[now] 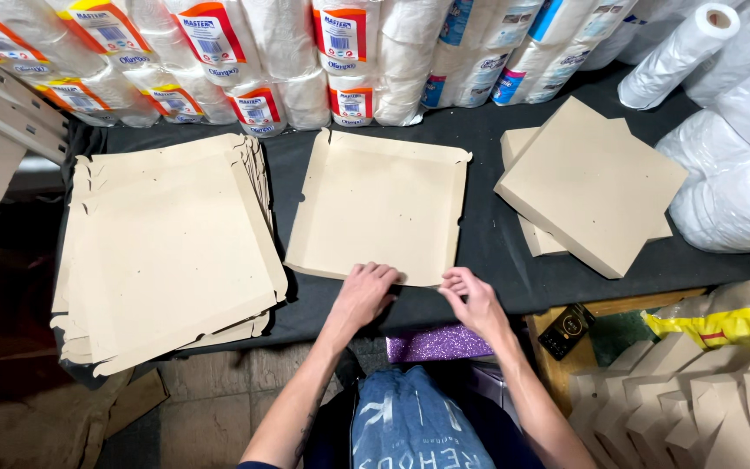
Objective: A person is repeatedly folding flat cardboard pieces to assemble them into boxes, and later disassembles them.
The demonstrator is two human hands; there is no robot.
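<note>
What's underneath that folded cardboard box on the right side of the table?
The folded box lies tilted on another flat beige cardboard piece, whose corners stick out at its left and lower edges. Beneath both is the black tabletop. Whether more pieces lie under it is hidden.

Bare forearms, blue printed apron (pixel 414 426)

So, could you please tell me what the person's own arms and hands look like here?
Both forearms are bare, with no sleeves, gloves, rings or watch visible. The left hand and the right hand look alike. The left forearm seems to carry a small dark tattoo near the elbow; its design is too small to tell.
</note>
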